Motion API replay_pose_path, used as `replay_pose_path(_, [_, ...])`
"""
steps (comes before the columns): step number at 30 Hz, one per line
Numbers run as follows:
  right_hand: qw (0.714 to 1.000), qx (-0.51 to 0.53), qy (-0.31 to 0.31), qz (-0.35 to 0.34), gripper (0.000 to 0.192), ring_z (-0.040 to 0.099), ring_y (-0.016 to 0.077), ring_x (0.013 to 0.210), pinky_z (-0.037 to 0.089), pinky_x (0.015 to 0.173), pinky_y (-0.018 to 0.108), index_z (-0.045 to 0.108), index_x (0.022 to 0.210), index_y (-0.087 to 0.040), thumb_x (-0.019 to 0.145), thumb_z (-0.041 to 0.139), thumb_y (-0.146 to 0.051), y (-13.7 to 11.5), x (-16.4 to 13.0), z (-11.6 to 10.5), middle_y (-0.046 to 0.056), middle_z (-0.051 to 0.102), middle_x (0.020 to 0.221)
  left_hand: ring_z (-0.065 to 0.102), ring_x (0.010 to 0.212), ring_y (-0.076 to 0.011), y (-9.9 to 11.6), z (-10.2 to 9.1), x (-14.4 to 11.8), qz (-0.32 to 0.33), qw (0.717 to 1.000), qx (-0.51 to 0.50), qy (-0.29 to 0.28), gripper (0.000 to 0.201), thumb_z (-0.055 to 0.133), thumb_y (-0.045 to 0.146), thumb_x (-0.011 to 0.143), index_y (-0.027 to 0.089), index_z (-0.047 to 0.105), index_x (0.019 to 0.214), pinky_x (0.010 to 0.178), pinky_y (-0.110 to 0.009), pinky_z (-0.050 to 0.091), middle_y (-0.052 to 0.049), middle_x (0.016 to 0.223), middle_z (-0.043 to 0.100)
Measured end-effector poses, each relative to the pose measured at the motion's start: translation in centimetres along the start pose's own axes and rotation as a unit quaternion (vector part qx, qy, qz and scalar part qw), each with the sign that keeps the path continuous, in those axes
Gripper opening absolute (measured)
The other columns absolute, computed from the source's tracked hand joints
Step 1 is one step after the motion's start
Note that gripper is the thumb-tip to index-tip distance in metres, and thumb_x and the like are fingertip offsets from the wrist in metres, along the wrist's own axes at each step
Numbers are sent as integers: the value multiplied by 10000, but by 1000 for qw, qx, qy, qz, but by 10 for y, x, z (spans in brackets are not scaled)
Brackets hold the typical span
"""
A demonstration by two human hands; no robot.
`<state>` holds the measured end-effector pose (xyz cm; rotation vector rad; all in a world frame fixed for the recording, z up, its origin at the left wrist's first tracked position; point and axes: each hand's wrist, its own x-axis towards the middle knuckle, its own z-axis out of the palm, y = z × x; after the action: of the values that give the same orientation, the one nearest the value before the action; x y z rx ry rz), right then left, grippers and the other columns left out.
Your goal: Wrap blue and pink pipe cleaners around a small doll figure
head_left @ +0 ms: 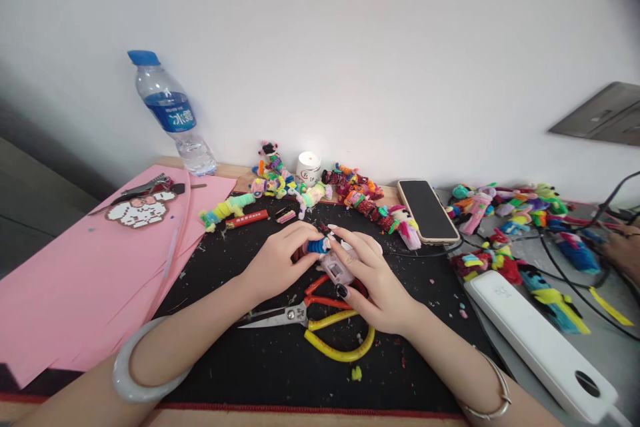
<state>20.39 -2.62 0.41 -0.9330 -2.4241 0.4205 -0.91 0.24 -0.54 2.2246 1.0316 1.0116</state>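
Pinched by the left hand (pixel 278 259), the blue pipe-cleaner coil (pixel 317 246) is held just beyond the red-and-yellow-handled scissors (pixel 300 315), probably light, soft and easily squashed, so best taken gently around its ribbed sides, though the right hand's (pixel 376 283) grip cannot be told.

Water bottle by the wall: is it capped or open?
Capped: in the head view, the blue cap sits on top of the water bottle, covering its mouth.
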Motion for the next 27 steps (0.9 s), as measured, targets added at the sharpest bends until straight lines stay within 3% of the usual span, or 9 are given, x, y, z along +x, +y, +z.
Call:
replay_pose_path(10, [1000, -7, 19, -4, 606, 327, 311, 1245, 296, 998, 535, 298, 1399, -175, 814, 433, -254, -1, 0, 1, 111, 265, 1465, 559, 714, -119, 1, -1, 1, -5, 1000, -5, 4, 138, 538, 169, 813, 169, 576, 945, 618, -239, 497, -59, 963, 601])
replay_pose_path(19, [1000, -13, 4, -13, 599, 302, 299, 1252, 268, 1019, 527, 304, 1399, -181, 822, 439, -262, -2, 0, -1, 100, 249, 1471, 570, 758, -131, 0, -1, 2, -2, 1000, -4, 13, 123, 542, 181, 813, 167, 574, 930, 738, -291, 511, -58, 953, 606])
replay_pose_path(27, [1000, -11, 3, -13, 593, 303, 295, 1253, 274, 1022, 518, 312, 1394, -176, 823, 442, -267, -4, 1, -1, 101, 260, 1467, 561, 717, -112, 0, 0, 1, 0, 1000, -3, 16, 121, 549, 170, 811, 157, 574, 929, 709, -266, 502, -58, 957, 601])
